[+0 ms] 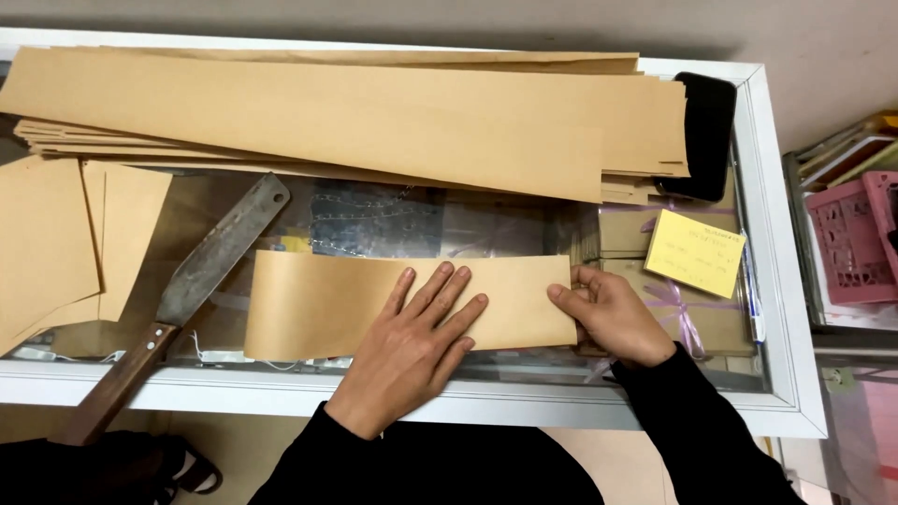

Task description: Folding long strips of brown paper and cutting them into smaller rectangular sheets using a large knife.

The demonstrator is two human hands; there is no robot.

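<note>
Seen from above, a person in black sleeves works at a glass tabletop [776,281] with a white frame. A short strip of brown paper [327,304] lies flat near the front edge of the glass, running left to right. The left hand [416,341] rests palm down on the middle of the strip, its grip spread wide with the fingers fanned flat on the paper. The right hand [613,313] is at the strip's right end, its grip pinching that edge between thumb and fingertips. Just left of the strip a large cleaver-like knife [201,271] with a wooden handle lies diagonally. Behind the hands, a stack of long brown paper sheets [355,117] covers the back of the tabletop. A black phone [706,131] lies at the back right corner, and a yellow sticky-note pad [694,252] sits near the right hand. A pink plastic crate [856,243] stands off to the right, beside the tabletop.
</note>
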